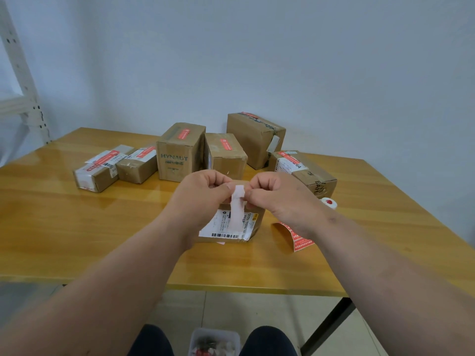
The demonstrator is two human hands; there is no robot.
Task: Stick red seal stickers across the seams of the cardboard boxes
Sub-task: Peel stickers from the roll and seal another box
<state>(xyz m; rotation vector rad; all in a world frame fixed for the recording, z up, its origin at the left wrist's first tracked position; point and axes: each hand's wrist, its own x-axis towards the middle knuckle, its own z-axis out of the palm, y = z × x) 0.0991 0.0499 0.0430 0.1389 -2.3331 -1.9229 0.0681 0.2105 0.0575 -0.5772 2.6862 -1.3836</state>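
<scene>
My left hand (203, 191) and my right hand (277, 194) meet above a small cardboard box (231, 227) with a white shipping label. Both pinch the top of a pale sticker strip (237, 209) that hangs down in front of the box, its pale back side facing me. A curled strip of red seal stickers (295, 235) lies on the table right of the box, partly under my right wrist. A sticker roll (329, 202) lies just beyond it.
Several cardboard boxes with red seals on top stand in a row at the back, among them a HYNAUT box (177, 152) and a tall box (254, 137). The wooden table (77, 227) ends near me. A clear bin (214, 341) sits between my knees.
</scene>
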